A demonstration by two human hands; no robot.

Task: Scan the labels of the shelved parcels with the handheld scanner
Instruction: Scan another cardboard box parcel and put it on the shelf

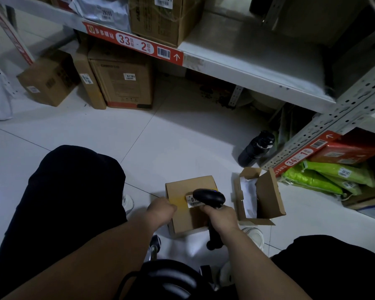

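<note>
STEP: scanning 1 parcel (pixel 188 204) at 6 o'clock on floor | my left hand (pixel 160 210) grips its edge | my right hand (pixel 220 217) grips scanner (pixel 209 198) over label (pixel 192 202) | NEXT: probably steady aim, then next parcel.

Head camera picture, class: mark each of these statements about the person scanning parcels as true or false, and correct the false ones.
1. The right hand grips the black scanner over the label of a small cardboard box. True.
2. The left hand hangs free, touching nothing. False: it holds the left edge of that box.
3. The small box sits on a shelf. False: it is down at floor level in front of the person, near the white tiled floor.
4. An opened cardboard box lies to the right of the small box. True.
5. A dark bottle stands on the floor by the shelf upright. True.
6. The red shelf tag reads 40-5. False: it reads 33-2.
</note>
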